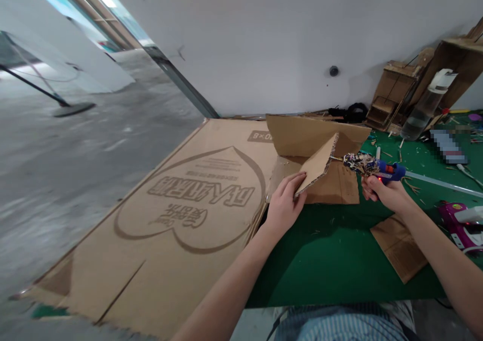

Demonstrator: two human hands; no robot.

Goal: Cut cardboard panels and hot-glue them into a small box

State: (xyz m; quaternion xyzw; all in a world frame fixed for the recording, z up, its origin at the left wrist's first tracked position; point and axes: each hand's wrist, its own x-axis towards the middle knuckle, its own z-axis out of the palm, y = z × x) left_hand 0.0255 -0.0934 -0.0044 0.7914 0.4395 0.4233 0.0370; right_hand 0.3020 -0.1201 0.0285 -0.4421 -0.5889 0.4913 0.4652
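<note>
Left hand (284,199), just beside a flat carton (169,275) with upside-down lettering (199,190), "成人纸尿裤", grips a tilted cardboard panel (317,165) before folded cardboard (302,139); right hand (383,191) wraps the blue glue gun (390,171) above the green table (313,265), nozzle (337,158) at the panel's edge!

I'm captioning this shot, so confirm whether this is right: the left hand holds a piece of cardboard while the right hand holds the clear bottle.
One thing is wrong: the right hand holds a blue glue gun, not the clear bottle, as the head view shows. The left hand does hold a piece of cardboard.
</note>
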